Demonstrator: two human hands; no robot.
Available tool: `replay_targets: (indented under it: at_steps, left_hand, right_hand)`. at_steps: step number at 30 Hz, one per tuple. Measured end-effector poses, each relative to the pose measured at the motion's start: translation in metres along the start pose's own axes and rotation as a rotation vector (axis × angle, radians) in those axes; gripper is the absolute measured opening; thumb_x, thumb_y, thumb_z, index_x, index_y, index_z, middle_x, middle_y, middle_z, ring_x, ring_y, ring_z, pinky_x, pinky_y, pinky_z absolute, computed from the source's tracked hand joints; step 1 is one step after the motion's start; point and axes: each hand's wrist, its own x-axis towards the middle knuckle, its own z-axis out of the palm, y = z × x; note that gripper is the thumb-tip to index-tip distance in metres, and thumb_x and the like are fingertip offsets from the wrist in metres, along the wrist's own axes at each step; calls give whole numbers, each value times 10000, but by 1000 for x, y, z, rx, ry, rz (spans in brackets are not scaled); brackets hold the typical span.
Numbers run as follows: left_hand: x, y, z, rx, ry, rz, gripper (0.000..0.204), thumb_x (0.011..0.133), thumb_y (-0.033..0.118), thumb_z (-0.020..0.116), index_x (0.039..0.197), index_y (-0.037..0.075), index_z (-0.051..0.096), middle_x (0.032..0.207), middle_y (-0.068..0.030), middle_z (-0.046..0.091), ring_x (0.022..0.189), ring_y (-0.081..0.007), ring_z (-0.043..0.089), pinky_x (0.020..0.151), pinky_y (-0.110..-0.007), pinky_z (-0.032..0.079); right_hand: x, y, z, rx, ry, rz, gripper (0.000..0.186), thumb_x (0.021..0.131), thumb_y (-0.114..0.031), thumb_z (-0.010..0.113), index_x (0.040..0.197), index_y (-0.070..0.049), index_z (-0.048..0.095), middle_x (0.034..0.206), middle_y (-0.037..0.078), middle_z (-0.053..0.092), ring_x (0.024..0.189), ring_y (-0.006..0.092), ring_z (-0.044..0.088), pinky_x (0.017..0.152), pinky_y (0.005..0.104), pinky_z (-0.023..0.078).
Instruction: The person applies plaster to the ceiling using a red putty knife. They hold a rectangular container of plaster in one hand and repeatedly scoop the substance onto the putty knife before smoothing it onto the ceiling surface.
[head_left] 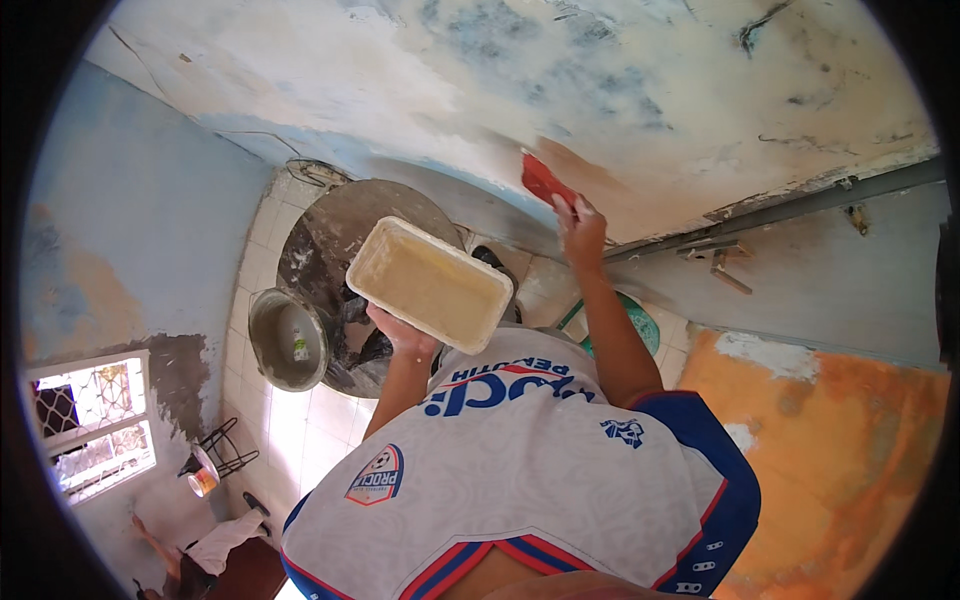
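Observation:
My left hand is closed on the near left side of a cream rectangular tub, its inside coated with pale residue. Most of those fingers are hidden under the tub. Up to the right, my right hand grips a red putty knife with white paste at its tip. The tool is close to the patchy wall, which has blue, grey and cream areas. Whether its edge touches the wall I cannot tell.
Below the tub stands a dirty round tabletop. Left of it is a grey bucket with a small bottle inside. A green basin lies behind my right arm. Another person's arm shows at lower left, near a barred window.

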Motion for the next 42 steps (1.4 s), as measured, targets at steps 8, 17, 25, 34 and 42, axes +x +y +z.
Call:
replay_targets:
  at_steps: [8,17,25,34,42]
  left_hand:
    - [1,-2,14,-57,-12,8,636,1016,528,338,1466,115,513,1443,-97,577,1308,-330,573,1085,-477,480]
    - [5,1,19,-28,12,-13,645,1028,558,389,1486,115,492,1451,-100,570,1310,-328,570,1098,-484,474]
    - [2,0,13,-47,86,-2,632,1013,526,330,1460,120,518,1437,-89,579,1300,-323,577,1082,-467,480]
    - [-1,4,11,37,100,59,620,1015,517,339,1439,108,532,1392,-95,609,1267,-311,599,1059,-464,493]
    - [-7,-3,18,-3,121,-15,610,1013,507,340,1440,117,536,1400,-81,608,1287,-313,584,1087,-461,469]
  right_hand:
    - [14,-7,-30,24,192,81,342,996,-336,680,1007,3,721,805,211,701,699,341,684,661,416,524]
    - [46,-18,-7,-542,40,-237,337,1008,-356,634,983,-35,732,920,179,724,790,397,697,692,503,542]
    - [17,-30,-47,-357,-13,-471,310,996,-353,647,1067,-66,739,901,174,719,790,396,697,680,472,553]
    - [32,-34,-34,-264,212,-284,283,981,-292,676,1019,-27,765,938,176,727,805,379,703,710,455,561]
    - [35,-32,-6,-502,32,-301,303,989,-306,653,1017,-22,755,949,201,719,811,413,687,718,489,543]
